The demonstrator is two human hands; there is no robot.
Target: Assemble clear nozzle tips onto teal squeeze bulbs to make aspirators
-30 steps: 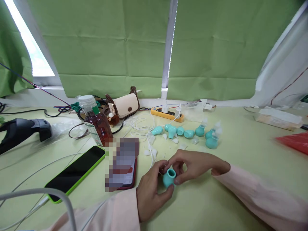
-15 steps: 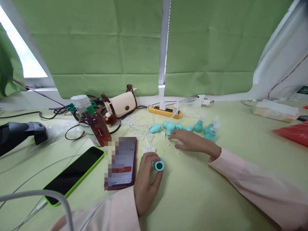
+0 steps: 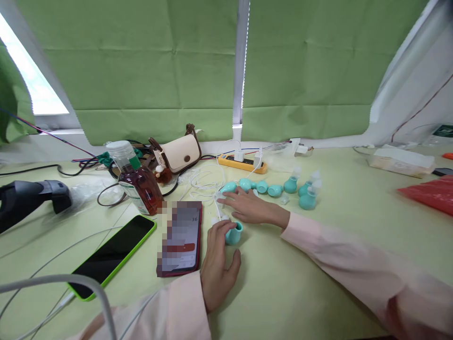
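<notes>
A small teal rubber bulb (image 3: 233, 235) rests on the table with its round mouth tilted up. My left hand (image 3: 217, 264) curves around the bulb's left side, fingers touching it, while the thumb stands apart from it. Farther forward, my right hand (image 3: 249, 206) is spread low over the table. Its fingertips reach a clear plastic piece (image 3: 220, 197) beside the white cable; whether they grip it is unclear. Behind that hand lie several teal bulbs, one of them a tipped bulb (image 3: 275, 190). To the right, a bulb with a clear tip (image 3: 290, 184) stands upright.
On the left are a red-cased phone (image 3: 180, 241), a green-cased phone (image 3: 113, 255), a bottle of dark liquid (image 3: 141, 189) and a black scanner-like device (image 3: 31, 200). A yellow power strip (image 3: 244, 164) and cream handbag (image 3: 180, 153) sit behind. A red bag (image 3: 428, 196) lies right.
My right hand has moved left, to the clear pieces by the cable. The bulb at my left hand has turned mouth upward, and my left thumb has come away from it. Another bulb has shifted.
</notes>
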